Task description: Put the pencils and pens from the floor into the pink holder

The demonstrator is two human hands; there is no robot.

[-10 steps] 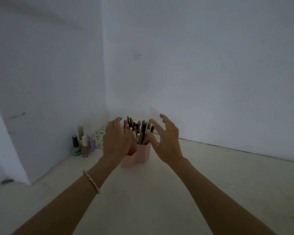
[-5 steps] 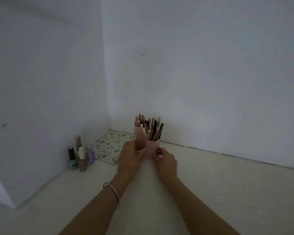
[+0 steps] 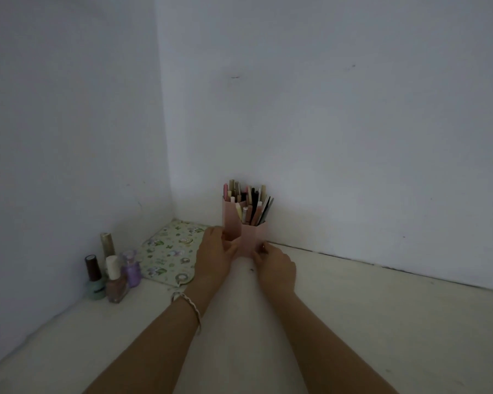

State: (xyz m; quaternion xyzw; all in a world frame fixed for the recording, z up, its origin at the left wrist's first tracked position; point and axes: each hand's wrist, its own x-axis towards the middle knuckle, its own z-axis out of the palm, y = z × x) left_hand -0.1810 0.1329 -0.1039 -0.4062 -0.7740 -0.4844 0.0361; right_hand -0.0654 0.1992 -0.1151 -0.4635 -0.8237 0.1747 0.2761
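Our left hand (image 3: 217, 251) grips the holder's (image 3: 249, 237) left side, and our right hand (image 3: 276, 265) holds its base. It's standing on the floor (image 3: 353, 322) by the wall (image 3: 353, 137), pens (image 3: 248, 203) inside. The labels on the bottles (image 3: 111, 277) are too blurry to read.

No text, brand or number can be read. The mint nail-polish bottle (image 3: 95, 288), at 8 o'clock from the pink holder (image 3: 254, 234), bears a dark printed mark too small to make out. The patterned pad (image 3: 171, 251) at 9 o'clock shows only pictures.
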